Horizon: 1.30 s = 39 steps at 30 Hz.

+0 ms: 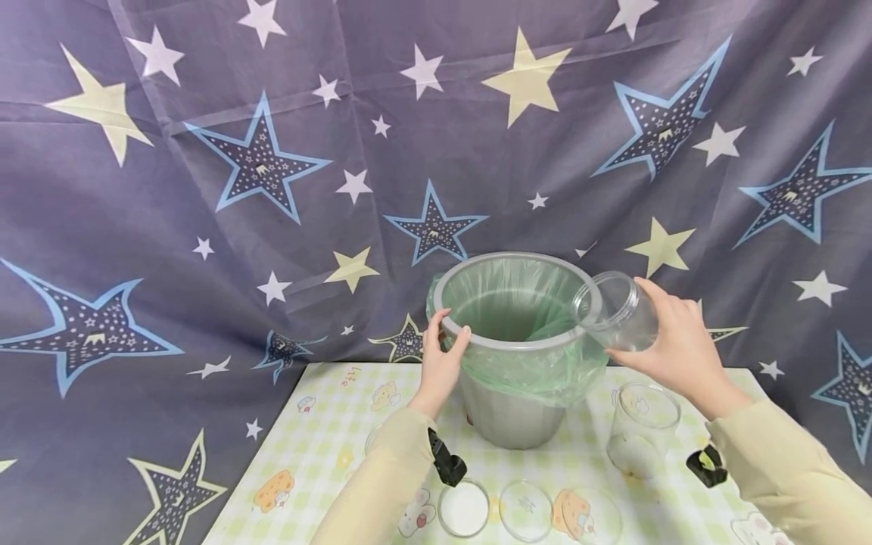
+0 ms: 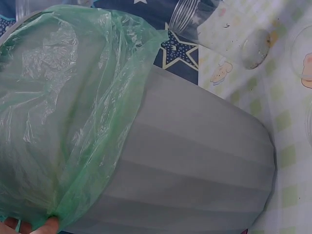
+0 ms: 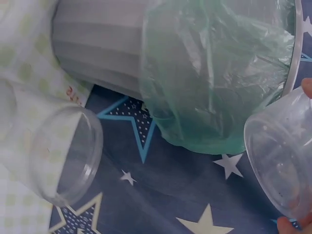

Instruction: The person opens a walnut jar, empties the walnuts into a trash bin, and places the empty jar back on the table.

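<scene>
A grey trash bin (image 1: 514, 420) with a green plastic bag (image 1: 538, 375) folded over its rim stands upright on the table. At the left side of the rim, my left hand (image 1: 441, 363) grips the edge, its fingertips over the bag. My right hand (image 1: 681, 348) holds a clear plastic jar (image 1: 623, 314) on its side, mouth tipped toward the bin and overlapping the right rim. In the right wrist view, small drops or specks show on the held jar's base (image 3: 280, 168). Most of my left hand is outside the left wrist view.
A second clear jar (image 1: 643, 431) stands upright right of the bin. In front lie a round lid or dish with white in it (image 1: 463, 509) and clear round lids (image 1: 526, 512). A checked cloth (image 1: 320, 446) covers the table; a star-print curtain (image 1: 354, 60) hangs behind.
</scene>
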Available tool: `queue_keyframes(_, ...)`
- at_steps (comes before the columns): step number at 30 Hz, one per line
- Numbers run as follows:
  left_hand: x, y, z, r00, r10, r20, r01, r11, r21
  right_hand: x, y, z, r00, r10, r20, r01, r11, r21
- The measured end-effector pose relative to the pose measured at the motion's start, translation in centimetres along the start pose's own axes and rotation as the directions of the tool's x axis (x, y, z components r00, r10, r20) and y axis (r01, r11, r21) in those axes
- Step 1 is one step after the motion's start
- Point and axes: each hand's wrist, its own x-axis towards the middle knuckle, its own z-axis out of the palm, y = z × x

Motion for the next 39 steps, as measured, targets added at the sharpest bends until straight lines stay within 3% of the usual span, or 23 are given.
queue_keyframes(3,-0.1,-0.1,0.0,1.0,0.002,-0.007,-0.002,1.0,-0.001,-0.9,0.3,0.1,1.0,0.018,-0.015,-0.017,0.999,0.047)
queue_keyframes(9,-0.1,0.0,0.1,1.0,0.003,0.0,-0.003,1.0,-0.002,-2.6,0.6,-0.2,0.991,0.136,-0.005,-0.135,0.986,0.093)
queue_keyframes(14,0.0,-0.1,0.1,1.0,0.004,0.005,-0.004,1.0,0.003,-4.2,1.4,-0.4,0.981,0.191,0.016,-0.191,0.969,0.159)
queue_keyframes(22,0.0,-0.2,0.1,1.0,0.004,0.0,-0.004,1.0,0.015,-6.9,3.1,-0.8,0.953,0.299,0.053,-0.304,0.936,0.176)
queue_keyframes(25,-0.1,0.0,-0.1,1.0,0.004,-0.005,-0.004,1.0,0.015,-7.9,3.8,-1.0,0.929,0.364,0.069,-0.37,0.915,0.158)
queue_keyframes(30,-0.1,0.0,-0.1,1.0,0.019,-0.008,-0.019,1.0,0.014,-9.5,5.4,-1.4,0.873,0.476,0.11,-0.487,0.864,0.126)
queue_keyframes(39,-0.1,-0.1,0.0,1.0,0.023,-0.01,-0.023,1.0,0.009,-12.7,9.7,-1.0,0.776,0.608,0.168,-0.622,0.782,0.037)
